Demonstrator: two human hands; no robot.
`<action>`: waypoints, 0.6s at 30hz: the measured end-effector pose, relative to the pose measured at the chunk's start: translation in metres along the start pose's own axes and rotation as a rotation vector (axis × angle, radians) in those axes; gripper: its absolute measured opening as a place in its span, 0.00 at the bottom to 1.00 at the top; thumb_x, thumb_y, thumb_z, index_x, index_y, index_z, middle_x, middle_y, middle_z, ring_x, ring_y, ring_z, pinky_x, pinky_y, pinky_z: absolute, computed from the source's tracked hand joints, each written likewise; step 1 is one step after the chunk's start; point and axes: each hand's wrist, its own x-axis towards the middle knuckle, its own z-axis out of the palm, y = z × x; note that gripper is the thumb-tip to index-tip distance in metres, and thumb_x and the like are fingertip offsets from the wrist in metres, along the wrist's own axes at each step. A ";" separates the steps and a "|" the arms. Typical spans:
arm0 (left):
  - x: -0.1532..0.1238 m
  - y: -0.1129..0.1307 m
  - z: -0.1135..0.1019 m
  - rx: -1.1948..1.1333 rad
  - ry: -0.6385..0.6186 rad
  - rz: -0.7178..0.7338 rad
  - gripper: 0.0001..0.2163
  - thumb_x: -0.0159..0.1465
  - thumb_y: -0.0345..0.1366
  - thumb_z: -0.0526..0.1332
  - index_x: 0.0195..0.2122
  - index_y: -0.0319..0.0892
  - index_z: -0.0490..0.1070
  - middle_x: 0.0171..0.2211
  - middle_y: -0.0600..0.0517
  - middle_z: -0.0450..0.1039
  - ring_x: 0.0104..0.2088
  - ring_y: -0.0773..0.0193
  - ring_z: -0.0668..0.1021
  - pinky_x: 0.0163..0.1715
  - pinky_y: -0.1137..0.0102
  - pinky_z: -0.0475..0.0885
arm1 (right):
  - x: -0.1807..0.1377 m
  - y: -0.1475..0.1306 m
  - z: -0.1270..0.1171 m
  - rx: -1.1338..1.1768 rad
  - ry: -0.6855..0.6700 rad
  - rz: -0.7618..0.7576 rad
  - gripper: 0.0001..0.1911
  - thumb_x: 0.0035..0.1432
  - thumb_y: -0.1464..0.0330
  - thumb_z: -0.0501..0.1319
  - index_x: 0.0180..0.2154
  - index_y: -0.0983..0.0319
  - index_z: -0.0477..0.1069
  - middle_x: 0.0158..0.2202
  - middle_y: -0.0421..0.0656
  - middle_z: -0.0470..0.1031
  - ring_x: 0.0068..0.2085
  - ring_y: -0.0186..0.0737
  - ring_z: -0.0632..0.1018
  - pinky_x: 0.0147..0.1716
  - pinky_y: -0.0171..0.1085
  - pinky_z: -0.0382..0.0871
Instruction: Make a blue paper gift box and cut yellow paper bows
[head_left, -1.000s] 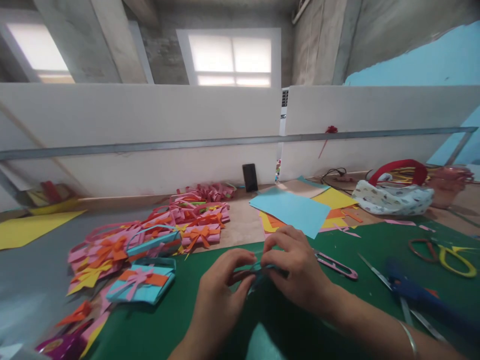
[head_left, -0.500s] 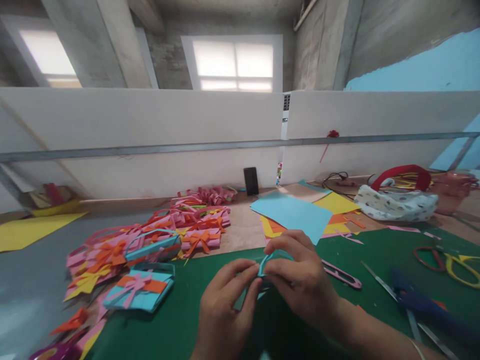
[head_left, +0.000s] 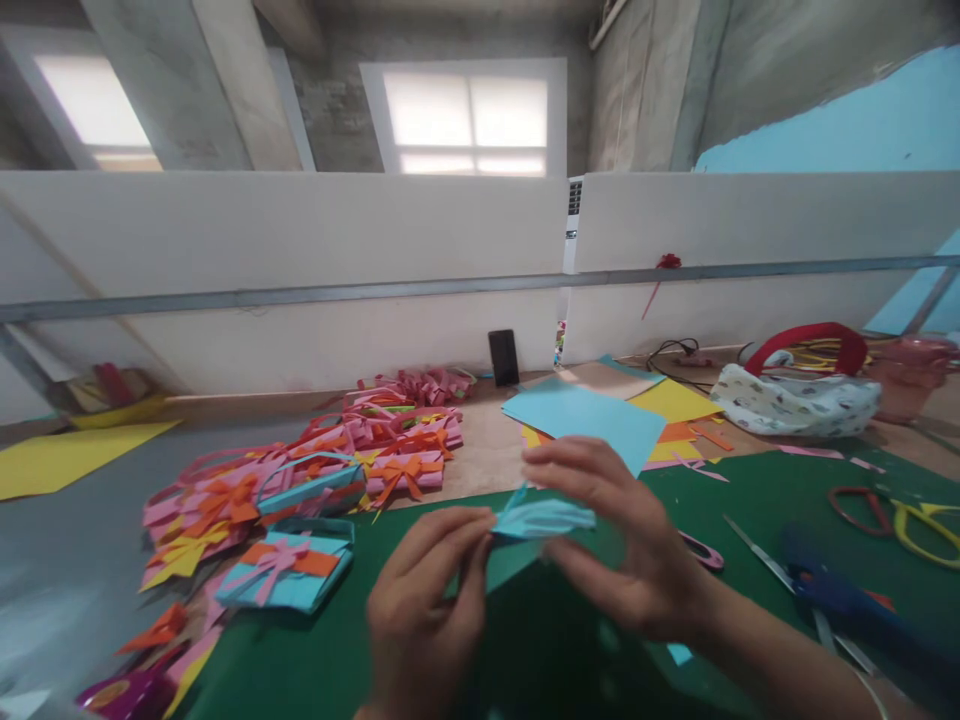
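Observation:
My left hand [head_left: 431, 585] pinches one end of a light blue folded paper piece [head_left: 546, 518] over the green cutting mat [head_left: 315, 665]. Motion smears the paper, so its exact shape is hard to read. Around its other end my right hand [head_left: 622, 545] is spread, thumb below and fingers above, apart from the paper as far as I can see. To the left lies a small blue paper bag [head_left: 300, 565] with an orange band and a pink bow. Behind it is a heap of pink paper bags [head_left: 330, 450] with orange and yellow bows.
Light blue paper sheets [head_left: 585, 410] lie behind my hands. A black phone [head_left: 503, 357] leans on the white panel. At right are blue-handled scissors [head_left: 817, 590], yellow scissors [head_left: 922, 530], a pink cutter [head_left: 701, 550] and a cloth bag [head_left: 795, 400]. A purple tape dispenser [head_left: 131, 695] sits front left.
The blue paper, earlier bent in a loop between both hands, now stretches sideways from my left hand. My right hand's fingers have opened from their pinch. A small blue scrap now shows near my right wrist.

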 end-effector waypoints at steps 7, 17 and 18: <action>0.009 -0.015 -0.008 -0.174 0.169 -0.386 0.08 0.58 0.34 0.62 0.37 0.53 0.76 0.39 0.59 0.76 0.42 0.68 0.75 0.47 0.74 0.68 | 0.004 0.034 -0.014 0.128 0.031 0.243 0.16 0.55 0.71 0.58 0.48 0.59 0.66 0.49 0.46 0.67 0.50 0.42 0.68 0.47 0.42 0.66; 0.001 -0.022 -0.003 -0.156 0.107 -0.313 0.05 0.56 0.34 0.63 0.33 0.50 0.76 0.35 0.58 0.76 0.39 0.66 0.76 0.44 0.74 0.68 | -0.009 0.027 0.010 -0.260 0.122 0.034 0.05 0.55 0.75 0.57 0.33 0.64 0.72 0.32 0.46 0.75 0.36 0.42 0.73 0.37 0.42 0.65; 0.001 -0.021 -0.003 -0.159 0.084 -0.328 0.04 0.56 0.35 0.63 0.32 0.49 0.76 0.35 0.57 0.76 0.38 0.65 0.76 0.44 0.73 0.68 | -0.008 0.028 0.010 -0.250 0.118 0.063 0.05 0.55 0.74 0.57 0.32 0.63 0.72 0.32 0.46 0.75 0.36 0.43 0.74 0.37 0.43 0.65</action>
